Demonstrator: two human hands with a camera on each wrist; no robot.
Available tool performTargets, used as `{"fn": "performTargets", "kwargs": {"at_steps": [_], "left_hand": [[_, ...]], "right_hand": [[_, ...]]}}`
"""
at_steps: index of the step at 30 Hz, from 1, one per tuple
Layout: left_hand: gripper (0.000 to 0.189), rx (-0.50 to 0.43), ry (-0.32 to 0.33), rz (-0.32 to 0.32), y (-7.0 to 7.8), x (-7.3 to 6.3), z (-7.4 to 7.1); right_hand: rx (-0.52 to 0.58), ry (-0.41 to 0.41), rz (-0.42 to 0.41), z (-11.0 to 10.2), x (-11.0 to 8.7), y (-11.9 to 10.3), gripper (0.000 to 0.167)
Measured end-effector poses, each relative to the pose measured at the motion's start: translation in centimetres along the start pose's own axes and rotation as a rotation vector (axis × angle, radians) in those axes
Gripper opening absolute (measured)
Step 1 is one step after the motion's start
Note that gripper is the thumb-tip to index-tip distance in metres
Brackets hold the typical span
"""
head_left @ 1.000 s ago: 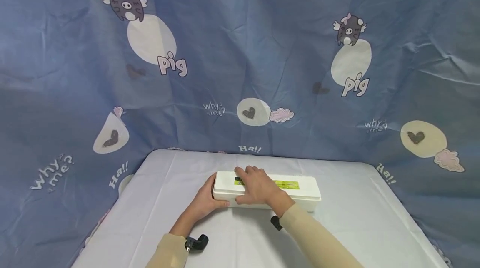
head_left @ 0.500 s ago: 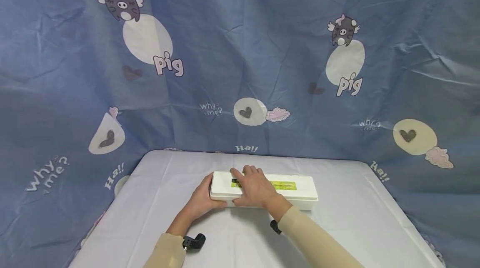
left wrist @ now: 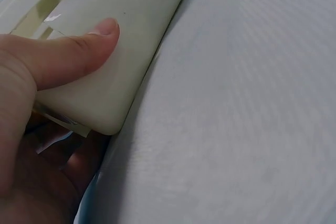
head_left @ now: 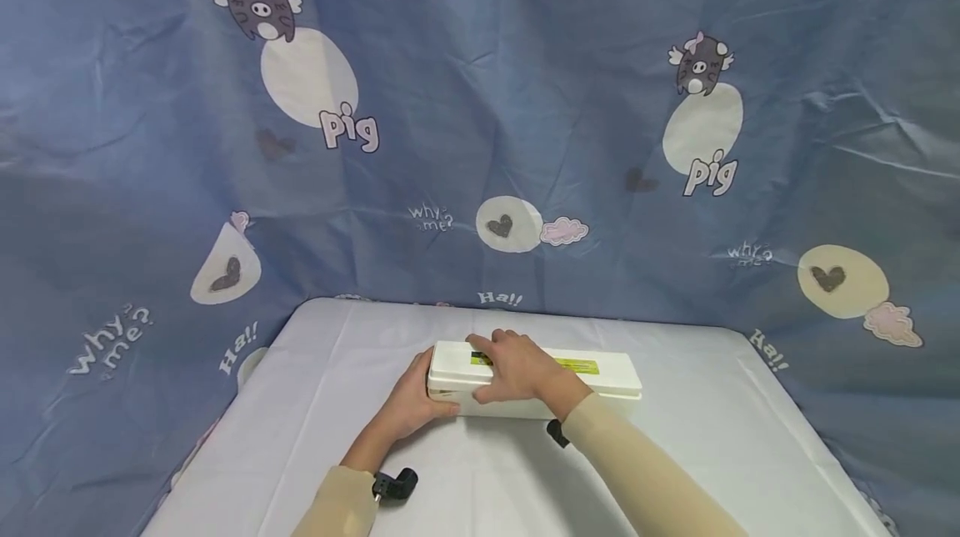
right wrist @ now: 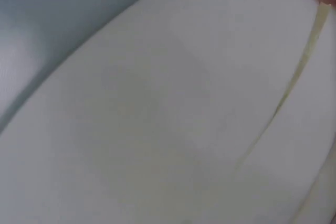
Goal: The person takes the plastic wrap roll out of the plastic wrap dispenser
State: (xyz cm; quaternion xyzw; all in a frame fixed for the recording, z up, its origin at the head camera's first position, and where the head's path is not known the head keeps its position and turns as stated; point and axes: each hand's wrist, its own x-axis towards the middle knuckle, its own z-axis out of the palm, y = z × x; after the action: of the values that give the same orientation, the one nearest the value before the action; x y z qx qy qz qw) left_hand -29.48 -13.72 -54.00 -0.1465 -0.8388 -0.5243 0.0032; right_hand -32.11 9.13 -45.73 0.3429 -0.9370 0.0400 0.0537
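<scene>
L hand (head_left: 411, 404) grips the L end of a long white box (head_left: 517, 409), thumb on the near wall, fingers round the end. R hand (head_left: 513, 366) is clamped across the lid (head_left: 621, 377) just L of ctr, thumb at its near edge, fingers twd far edge; hands close tog. but apart. Lid's up a bit at the L end, w/ a gap narrowing to nothing twd the R. Yellow-green label (head_left: 581, 366) on top, partly under R hand. Box sits nr the back of the white-clothed table (head_left: 450, 487), blue printed curtain (head_left: 420, 145) behind.
</scene>
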Motion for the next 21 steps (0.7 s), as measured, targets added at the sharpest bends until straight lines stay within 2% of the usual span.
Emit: {"fn": "performTargets", "kwargs": {"at_steps": [14, 21], "left_hand": [[0.116, -0.005, -0.018, 0.016, -0.2, 0.0, 0.1], [0.117, 0.012, -0.016, 0.013, -0.2, 0.1, 0.0]], "right_hand": [[0.133, -0.176, 0.007, -1.7, 1.5, 1.1, 0.089], [0.167, -0.201, 0.022, -1.9, 1.7, 1.2, 0.088]]}}
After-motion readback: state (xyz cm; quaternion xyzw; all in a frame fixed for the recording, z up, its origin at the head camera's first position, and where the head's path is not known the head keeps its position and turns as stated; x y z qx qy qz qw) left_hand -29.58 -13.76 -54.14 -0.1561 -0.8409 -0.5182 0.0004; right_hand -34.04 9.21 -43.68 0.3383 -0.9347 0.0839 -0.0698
